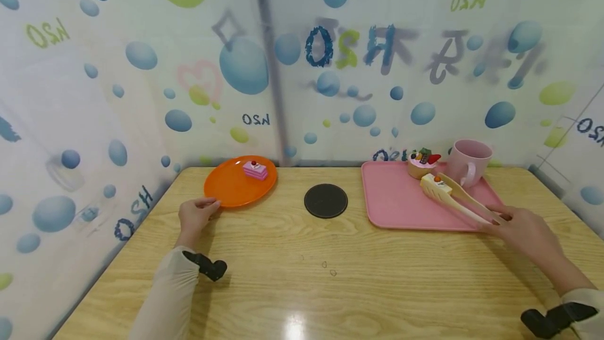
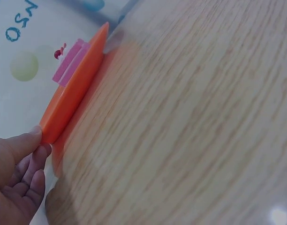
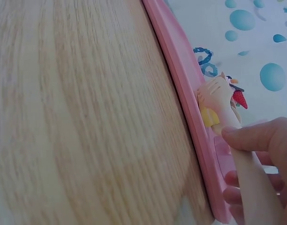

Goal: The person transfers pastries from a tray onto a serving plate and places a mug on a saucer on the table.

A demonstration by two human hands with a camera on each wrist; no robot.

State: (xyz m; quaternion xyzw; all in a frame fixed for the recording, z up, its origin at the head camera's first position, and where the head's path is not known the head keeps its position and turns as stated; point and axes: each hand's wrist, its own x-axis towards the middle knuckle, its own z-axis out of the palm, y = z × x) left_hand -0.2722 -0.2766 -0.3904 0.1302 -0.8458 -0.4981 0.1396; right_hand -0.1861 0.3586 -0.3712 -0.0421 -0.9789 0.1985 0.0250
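Note:
My left hand [image 1: 195, 218] pinches the near left rim of an orange plate [image 1: 226, 190] between thumb and fingers. On that plate sits a pink toy cake slice [image 1: 255, 170] topped with a red berry. With my right hand [image 1: 524, 230] I hold cream-coloured tongs [image 1: 464, 213] by their arms. Their tips are around a yellow and white toy cake slice [image 1: 435, 184], over the pink tray [image 1: 396, 198]; whether the slice touches the tray I cannot tell. In the right wrist view the tongs' slotted tip [image 3: 216, 93] hides most of the yellow slice [image 3: 209, 117].
A toy cupcake [image 1: 421, 164] with fruit on top and a pink mug [image 1: 467, 161] stand at the back of the tray. A round black coaster [image 1: 325, 201] lies between plate and tray on the wooden table [image 1: 302, 277]. A patterned curtain [image 1: 330, 93] hangs behind.

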